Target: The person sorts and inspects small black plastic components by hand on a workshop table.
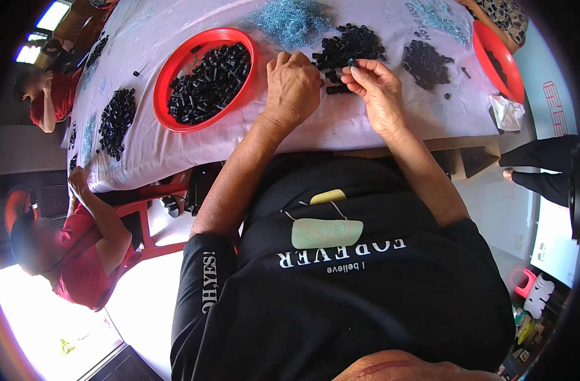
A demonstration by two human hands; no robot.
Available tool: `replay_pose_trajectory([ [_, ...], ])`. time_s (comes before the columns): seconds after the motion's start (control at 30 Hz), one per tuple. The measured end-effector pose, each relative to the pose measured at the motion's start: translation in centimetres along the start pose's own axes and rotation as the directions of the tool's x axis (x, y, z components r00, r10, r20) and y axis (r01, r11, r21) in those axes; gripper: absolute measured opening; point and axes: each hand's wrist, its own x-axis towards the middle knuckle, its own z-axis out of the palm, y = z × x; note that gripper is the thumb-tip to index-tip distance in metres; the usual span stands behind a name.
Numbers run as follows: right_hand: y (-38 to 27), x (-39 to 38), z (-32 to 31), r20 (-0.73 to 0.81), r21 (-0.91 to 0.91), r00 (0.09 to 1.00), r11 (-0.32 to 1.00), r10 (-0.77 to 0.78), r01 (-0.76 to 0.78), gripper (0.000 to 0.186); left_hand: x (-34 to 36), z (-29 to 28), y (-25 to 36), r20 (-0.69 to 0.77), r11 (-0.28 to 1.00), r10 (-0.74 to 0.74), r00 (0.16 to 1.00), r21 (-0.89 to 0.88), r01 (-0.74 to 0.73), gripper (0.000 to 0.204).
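Observation:
My left hand [291, 87] is curled, back upward, beside a heap of small black cylindrical pieces [348, 43] on the pale cloth-covered table [226, 149]; whatever its fingers hold is hidden. To its right, my right hand [380, 98] is turned palm up, thumb and forefinger pinched on a small dark piece [352, 63], other fingers loosely bent. A red round tray [158, 95] full of similar black pieces sits left of my hands. Beyond them lies a heap of translucent blue bits [288, 22].
Further black heaps [117, 120], [426, 63] lie at both sides. Another red tray [515, 89] and white crumpled paper [507, 112] are at the right edge. Co-workers sit at left [80, 254], [52, 101] and upper right [499, 22]; dark-clothed legs [537, 165] are at right. A red chair [153, 244] stands lower left.

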Motion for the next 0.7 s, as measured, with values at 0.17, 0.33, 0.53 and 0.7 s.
replay_pose_trajectory([
  [0.17,0.1,0.1,-0.1,-0.019,0.000,1.000,1.000,-0.022,0.022,0.018,-0.2,0.1,0.5,0.022,1.000,0.026,0.999,-0.007,-0.026,0.013],
  [0.33,0.0,-0.1,0.1,-0.025,-0.005,1.000,1.000,-0.017,0.017,0.018,-0.1,-0.4,0.5,0.023,0.998,0.051,0.998,-0.032,-0.050,0.020],
  [0.53,0.0,-0.1,0.3,0.004,-0.025,1.000,1.000,-0.011,0.011,0.018,0.9,-2.2,1.0,0.052,0.873,-0.078,0.996,-0.478,0.094,0.014],
  [0.7,-0.4,-0.5,0.7,0.068,-0.102,0.997,0.994,0.037,-0.030,0.019,1.2,-2.9,1.2,0.109,0.815,-0.112,0.988,-0.559,0.154,0.017],
])
